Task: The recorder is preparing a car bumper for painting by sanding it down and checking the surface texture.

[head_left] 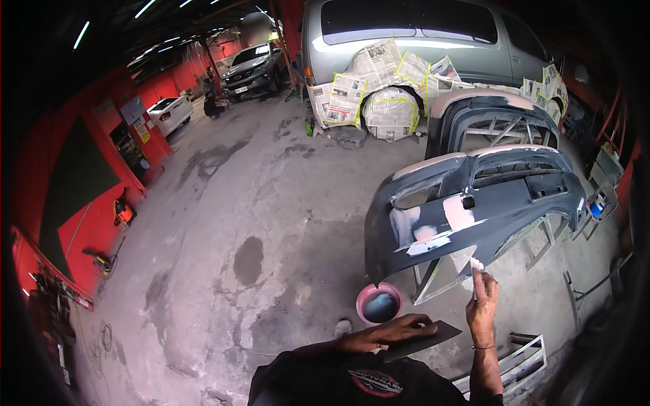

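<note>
My right hand [482,311] grips a pale, flat spreader [465,259] with white paste at its edge, held up near the lower edge of a dark grey car bumper [501,203] that has pink and white filler patches. My left hand [399,330] holds a flat dark plate [426,343] level in front of my body. The bumper rests on a metal stand [428,287]. A pink bucket [362,301] with greyish-blue liquid sits on the floor below it, left of my hands.
Behind the bumper stand a second bumper [447,128] and a silver van [406,20] masked with newspaper. Two cars [250,71] [169,111] and a crouching person [215,103] are farther back. Power tools [122,211] lie along the left wall; metal frames [528,358] stand at lower right.
</note>
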Available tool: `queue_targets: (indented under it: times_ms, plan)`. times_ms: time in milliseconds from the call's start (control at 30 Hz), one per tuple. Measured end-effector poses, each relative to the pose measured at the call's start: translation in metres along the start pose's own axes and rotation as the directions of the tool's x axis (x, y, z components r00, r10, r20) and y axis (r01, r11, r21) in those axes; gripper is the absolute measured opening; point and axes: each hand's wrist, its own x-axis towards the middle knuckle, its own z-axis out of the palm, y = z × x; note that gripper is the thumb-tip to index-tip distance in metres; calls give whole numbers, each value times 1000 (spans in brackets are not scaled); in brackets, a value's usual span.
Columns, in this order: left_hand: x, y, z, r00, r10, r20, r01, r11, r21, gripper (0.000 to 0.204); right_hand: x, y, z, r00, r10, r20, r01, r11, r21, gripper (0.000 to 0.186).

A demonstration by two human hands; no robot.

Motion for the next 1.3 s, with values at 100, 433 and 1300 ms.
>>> queue_targets:
  times_ms: [100,433,1300]
  plan:
    - [20,-41,-3,961,-177,-214,10,792,-611,55,-4,17,-30,939,318,-131,-255,899,356,51]
    - [50,38,28,976,-209,-64,-24,189,-982,27,47,-7,17,527,746,407,-241,-329,913,41]
    - [45,24,43,962,199,-188,-241,290,-926,23,-19,-43,14,816,571,86,-406,462,789,35]
